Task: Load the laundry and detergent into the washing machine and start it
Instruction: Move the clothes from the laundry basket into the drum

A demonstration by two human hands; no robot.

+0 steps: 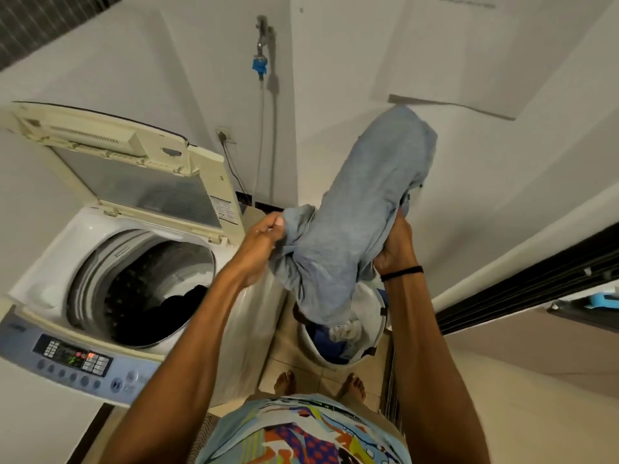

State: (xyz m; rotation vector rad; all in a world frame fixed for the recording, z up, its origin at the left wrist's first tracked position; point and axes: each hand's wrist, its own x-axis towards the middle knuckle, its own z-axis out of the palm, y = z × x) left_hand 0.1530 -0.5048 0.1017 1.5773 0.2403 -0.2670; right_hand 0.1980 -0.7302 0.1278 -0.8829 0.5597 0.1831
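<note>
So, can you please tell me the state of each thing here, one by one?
Lid: open, tilted back.
Drum: holds dark clothes.
Control panel: lights on.
Basket: holds laundry.
Grey garment: held up over the basket.
Left hand: grips the garment.
Right hand: grips the garment.

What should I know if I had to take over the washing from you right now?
Left hand pinches and right hand grips one light grey-blue cloth garment, held above the round white plastic laundry basket.
The white top-loading washing machine stands to the left, its cream lid up, dark clothes already in the drum.
Blue and white clothes lie in the basket.
Left to do: drop this garment in, load the rest, add detergent (none in view), shut the lid, start at the lit control panel.
</note>
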